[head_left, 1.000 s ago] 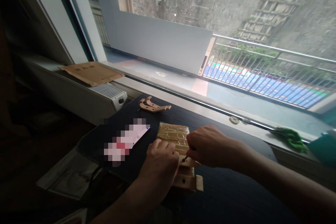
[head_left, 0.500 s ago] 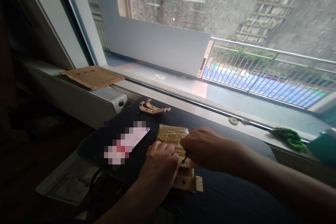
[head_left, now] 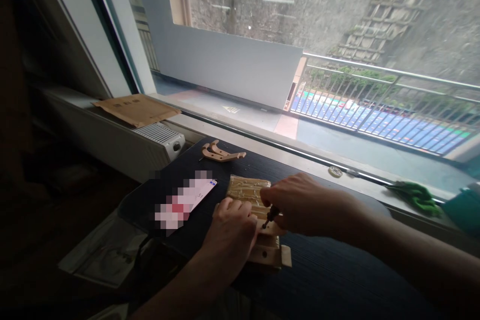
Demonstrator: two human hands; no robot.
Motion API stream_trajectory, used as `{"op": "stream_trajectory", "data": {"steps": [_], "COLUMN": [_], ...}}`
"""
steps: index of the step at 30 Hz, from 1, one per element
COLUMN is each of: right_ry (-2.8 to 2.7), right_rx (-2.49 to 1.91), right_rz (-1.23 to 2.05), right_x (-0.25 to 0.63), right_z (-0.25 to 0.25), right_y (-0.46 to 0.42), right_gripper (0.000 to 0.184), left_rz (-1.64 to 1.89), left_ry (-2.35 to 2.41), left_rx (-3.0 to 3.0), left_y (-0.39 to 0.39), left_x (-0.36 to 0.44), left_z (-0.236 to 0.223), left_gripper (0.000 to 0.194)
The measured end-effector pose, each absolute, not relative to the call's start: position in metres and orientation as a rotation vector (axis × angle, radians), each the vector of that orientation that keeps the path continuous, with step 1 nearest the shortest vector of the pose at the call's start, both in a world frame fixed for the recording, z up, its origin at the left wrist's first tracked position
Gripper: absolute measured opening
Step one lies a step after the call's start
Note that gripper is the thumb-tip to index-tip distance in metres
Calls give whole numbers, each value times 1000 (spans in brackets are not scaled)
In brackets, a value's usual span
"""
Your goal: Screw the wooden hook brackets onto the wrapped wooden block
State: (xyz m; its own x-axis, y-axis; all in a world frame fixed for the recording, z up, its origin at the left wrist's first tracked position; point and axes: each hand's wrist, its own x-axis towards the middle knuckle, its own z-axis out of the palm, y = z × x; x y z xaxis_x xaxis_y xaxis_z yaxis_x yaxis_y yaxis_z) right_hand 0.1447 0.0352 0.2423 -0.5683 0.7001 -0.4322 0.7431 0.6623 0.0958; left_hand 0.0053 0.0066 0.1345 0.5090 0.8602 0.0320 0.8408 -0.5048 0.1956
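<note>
My right hand [head_left: 305, 205] is closed around a small dark screwdriver [head_left: 273, 212]. The tool leans, and its tip meets a pale wooden piece [head_left: 270, 229]. Curled fingers of my left hand [head_left: 232, 225] grip the left end of that same wooden piece, hiding part of it. Just below sits another wooden bar [head_left: 265, 255] with a dark hole and a short block at its right end. A slab wrapped in clear film [head_left: 247, 186], tan inside, lies partly under my hands.
Curved wooden pieces [head_left: 221, 152] lie at the back of the black table [head_left: 326, 270]. A pink paper slip [head_left: 195, 195] is left of my hands. Beyond are a heater [head_left: 168, 145] bearing a brown envelope [head_left: 137, 109], a tape roll [head_left: 335, 171] and a green cloth [head_left: 414, 197] on the sill.
My right hand has turned slightly, and more of the screwdriver shows below its fingers. My left hand keeps its grip on the wooden piece. The view has shifted a little.
</note>
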Motion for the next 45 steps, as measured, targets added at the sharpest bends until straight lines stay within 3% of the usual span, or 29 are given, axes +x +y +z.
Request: {"op": "stream_trajectory", "data": {"steps": [8,15,23,26,30,36,41,45], "right_ry": [2540,2414,2486,2508,2518,2429,2435,2399], "right_rx": [988,1251,1157,1132,1133,1303,1201,1119], "right_rz": [-58,-70,-155,-134,-146,-75,-120,-134], "right_x": [148,157,150,149,149,151,149,144], "right_z": [227,227,249,244,232,233,247,250], "right_y": [33,38,28,28,30,31,31,31], "right_gripper": [19,25,16,21,11,29,11,14], "left_rz": [170,137,204,230,241,158,131,120], "left_ry": [1470,1479,1470,1464,1471,1476,1478,1493], "left_rx": [2589,2586,2600,2595,2589,2583,2583,2586], "left_y": [7,9,6,6,6,5,6,6], "left_x": [5,6,4,5,5,7,8,9], "left_z": [132,131,131,128,126,134,141,142], "left_gripper": [22,22,19,19,20,20,20,20]}}
